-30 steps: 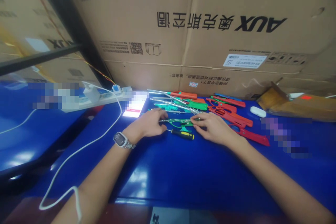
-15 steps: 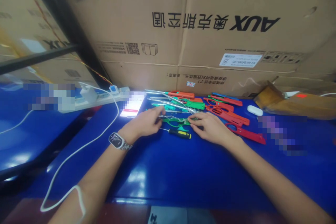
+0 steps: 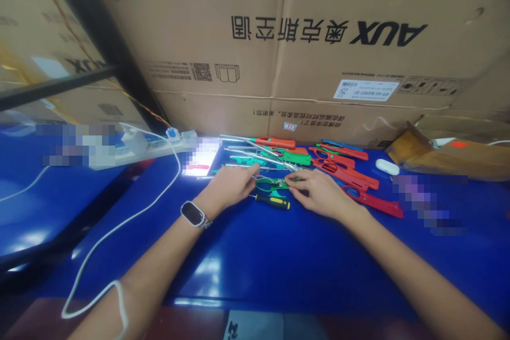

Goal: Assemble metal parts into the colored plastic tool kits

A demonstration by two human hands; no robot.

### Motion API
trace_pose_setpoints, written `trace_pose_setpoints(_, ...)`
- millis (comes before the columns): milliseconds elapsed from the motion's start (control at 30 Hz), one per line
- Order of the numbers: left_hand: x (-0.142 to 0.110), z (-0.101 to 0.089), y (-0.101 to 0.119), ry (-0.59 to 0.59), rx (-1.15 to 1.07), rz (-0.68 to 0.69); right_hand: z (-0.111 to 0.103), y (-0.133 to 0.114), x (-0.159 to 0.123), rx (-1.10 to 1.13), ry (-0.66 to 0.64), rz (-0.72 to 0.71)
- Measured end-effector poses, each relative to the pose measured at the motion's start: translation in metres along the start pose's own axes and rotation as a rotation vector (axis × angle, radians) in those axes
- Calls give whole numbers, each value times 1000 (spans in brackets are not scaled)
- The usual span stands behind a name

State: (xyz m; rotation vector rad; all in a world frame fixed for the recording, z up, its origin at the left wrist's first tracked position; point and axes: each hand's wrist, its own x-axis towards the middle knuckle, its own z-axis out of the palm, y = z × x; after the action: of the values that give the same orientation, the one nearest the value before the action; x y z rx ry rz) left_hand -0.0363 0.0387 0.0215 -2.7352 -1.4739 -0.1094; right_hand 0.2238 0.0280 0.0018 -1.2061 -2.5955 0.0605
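Observation:
An opened green gas lighter [image 3: 271, 186], with thin wires and small metal parts showing in its casing, lies between my hands. My right hand [image 3: 321, 191] pinches its right end between thumb and fingers. My left hand [image 3: 235, 186], wearing a watch [image 3: 194, 214], has its fingers curled shut at the lighter's left end, beside a thin wire loop. Whatever lies between those fingers is hidden. Just below the lighter rests a screwdriver [image 3: 273, 201] with a black and yellow handle, its shaft tip behind my left hand.
Behind are more lighters and shells, including a green lighter [image 3: 295, 156] and a red shell [image 3: 376, 202], with metal tubes. A lit phone [image 3: 203, 158], power strip [image 3: 151, 149] and white cable [image 3: 131, 216] are left. A white case [image 3: 387, 167] lies right. A large carton [image 3: 298, 64] walls the back.
My left hand has shifted slightly right and its fingers have closed up, covering more of the green lighter's left end. My right hand and the screwdriver have stayed nearly in place.

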Motion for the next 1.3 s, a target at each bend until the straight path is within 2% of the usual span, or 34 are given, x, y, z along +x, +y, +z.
trace_pose_setpoints(167, 2, 0, 7, -3, 71, -73, -2, -2, 0, -4, -6, 16)
trace_pose_setpoints(300, 2, 0, 9, -29, 73, -73, -2, -3, 0, -3, -4, 13)
trace_pose_setpoints(467, -3, 1, 2, -43, -70, -116, -2, -3, 0, -13, -10, 9)
trace_pose_setpoints(600, -7, 4, -13, -19, -347, -29, -3, -3, 0, -12, -15, 12)
trace_pose_setpoints(700, -6, 6, -24, 2, -446, 69, -3, -3, 0, -9, -16, 19)
trace_pose_setpoints(900, 2, 10, -34, 2, -457, 90, -2, -2, 0, -2, -14, 18)
trace_pose_setpoints(1167, 3, 16, -33, 10, -402, 152, -3, -3, 0, 2, -24, 23)
trace_pose_setpoints(1300, 5, 15, -31, 14, -416, 133, -5, -3, 1, 2, -31, 27)
